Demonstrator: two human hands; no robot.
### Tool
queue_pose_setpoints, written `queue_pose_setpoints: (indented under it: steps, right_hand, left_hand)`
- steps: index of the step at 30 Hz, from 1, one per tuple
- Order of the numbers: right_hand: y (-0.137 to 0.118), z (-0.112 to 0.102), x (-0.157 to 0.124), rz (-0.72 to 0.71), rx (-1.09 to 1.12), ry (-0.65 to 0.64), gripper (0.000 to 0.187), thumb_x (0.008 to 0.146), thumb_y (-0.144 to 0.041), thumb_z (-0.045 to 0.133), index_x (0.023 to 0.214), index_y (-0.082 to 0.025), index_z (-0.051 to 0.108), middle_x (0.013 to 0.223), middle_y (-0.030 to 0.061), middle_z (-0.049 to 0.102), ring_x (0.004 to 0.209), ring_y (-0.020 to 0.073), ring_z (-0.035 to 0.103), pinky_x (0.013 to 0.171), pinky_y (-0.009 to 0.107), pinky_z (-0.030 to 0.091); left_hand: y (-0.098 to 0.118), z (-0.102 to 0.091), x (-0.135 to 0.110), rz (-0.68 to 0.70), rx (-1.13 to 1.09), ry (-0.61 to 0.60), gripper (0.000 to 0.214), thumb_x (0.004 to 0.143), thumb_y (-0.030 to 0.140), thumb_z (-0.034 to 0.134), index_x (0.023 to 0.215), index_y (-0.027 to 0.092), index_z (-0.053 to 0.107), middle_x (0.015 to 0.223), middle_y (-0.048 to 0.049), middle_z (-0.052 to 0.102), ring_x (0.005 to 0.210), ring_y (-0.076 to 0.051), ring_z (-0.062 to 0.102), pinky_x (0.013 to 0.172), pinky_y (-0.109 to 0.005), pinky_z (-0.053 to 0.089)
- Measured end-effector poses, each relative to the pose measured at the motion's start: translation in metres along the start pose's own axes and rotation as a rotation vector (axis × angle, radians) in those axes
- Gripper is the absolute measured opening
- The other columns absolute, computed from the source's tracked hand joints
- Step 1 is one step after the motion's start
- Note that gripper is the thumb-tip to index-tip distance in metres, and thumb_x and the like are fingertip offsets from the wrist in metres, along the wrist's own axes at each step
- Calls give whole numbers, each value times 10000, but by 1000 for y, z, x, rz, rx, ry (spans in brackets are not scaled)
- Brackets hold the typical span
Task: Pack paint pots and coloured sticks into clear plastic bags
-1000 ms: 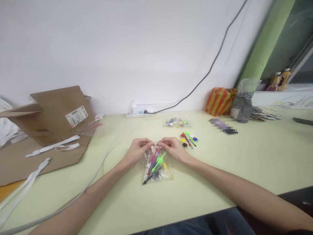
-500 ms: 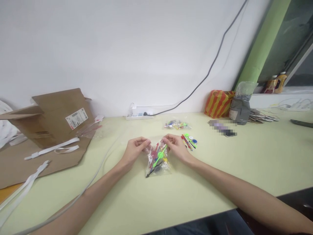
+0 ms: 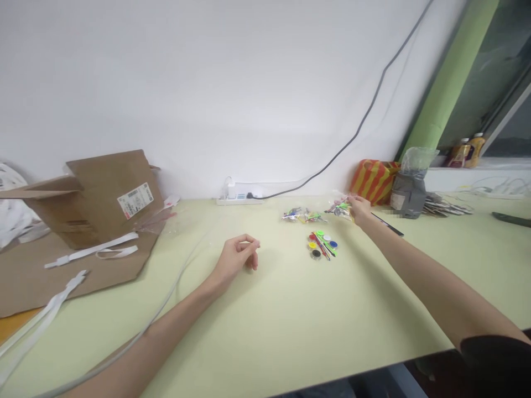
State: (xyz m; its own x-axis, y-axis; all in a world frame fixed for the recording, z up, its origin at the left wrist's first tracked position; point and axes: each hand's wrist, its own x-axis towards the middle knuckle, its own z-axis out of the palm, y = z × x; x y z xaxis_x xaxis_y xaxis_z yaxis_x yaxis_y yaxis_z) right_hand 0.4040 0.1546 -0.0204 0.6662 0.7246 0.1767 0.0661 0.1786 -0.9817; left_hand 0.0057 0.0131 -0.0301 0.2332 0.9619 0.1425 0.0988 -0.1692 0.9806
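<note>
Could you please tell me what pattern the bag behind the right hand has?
The bag has diagonal red-orange and yellow stripes, shown best in the head view.

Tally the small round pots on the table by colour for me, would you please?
Red pot: 1
Yellow pot: 1
Black pot: 1
Green pot: 1
White pot: 1
Blue pot: 1
Total: 6
</note>
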Motion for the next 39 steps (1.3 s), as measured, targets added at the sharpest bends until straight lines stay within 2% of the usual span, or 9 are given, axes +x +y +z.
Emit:
queue_pose_setpoints:
  steps: [5,9,14,19,25,29,32,36,39]
  right_hand:
    - [16,-17,30,14,-227,-30,101,733,-182,707,700,-134,623,521,0,525,467,110,467,453,250,393]
    - [30,-15,41,-17,-395,-56,77,758,-166,669,780,-92,669,558,45,585,510,145,521,513,280,434]
    - [32,-1,44,-138,-561,-76,378,857,-248,584,1183,-61,622,928,172,704,852,234,659,795,344,507]
    - [11,11,38,-324,-639,-127,531,865,-261,576,1366,-109,491,1328,233,561,1256,310,510,1058,442,384]
    - [6,13,-28,-606,-517,-312,451,919,-298,458,1349,-165,439,1188,146,589,1014,239,595,913,413,487]
    - [11,2,-103,-860,-536,-438,438,927,-277,451,1359,-209,429,1230,139,558,1144,280,542,992,468,452]
    - [4,-1,-139,-964,-634,-558,460,930,-212,431,1389,-233,423,1303,141,526,1224,298,500,1050,474,412]
    - [-2,2,-148,-969,-631,-592,474,921,-179,418,1390,-245,428,1311,139,516,1225,309,497,1042,479,418]
    - [3,3,-140,-929,-615,-596,459,916,-177,422,1371,-235,439,1287,135,526,1207,303,510,1037,478,425]
  left_hand:
    - [3,2,-1,-5,17,-8,301,850,465,666,799,181,582,505,11,616,446,-122,527,515,-245,427]
    - [3,3,0,-7,31,-7,299,842,468,661,784,186,582,484,18,600,437,-122,519,509,-241,421]
    - [1,2,1,-14,41,-4,288,853,465,652,810,190,582,490,19,601,446,-125,518,504,-239,417]
    - [2,1,0,-16,55,-5,284,862,468,639,820,195,576,494,21,599,453,-125,510,495,-237,409]
    - [3,4,-2,25,91,-64,277,888,462,611,815,199,562,494,26,587,460,-127,499,512,-249,421]
    - [0,7,-7,55,167,-144,264,941,465,546,862,214,555,526,39,585,475,-129,495,522,-250,404]
    - [-1,7,-8,162,395,-165,244,985,425,471,899,221,573,570,34,582,536,-144,519,575,-267,409]
    - [-1,-5,3,458,881,-98,254,988,343,422,979,215,640,923,-66,681,920,-233,615,854,-374,451]
    - [-10,-28,17,457,1060,53,325,994,338,373,1139,200,628,1205,-136,624,1133,-294,571,980,-467,424]
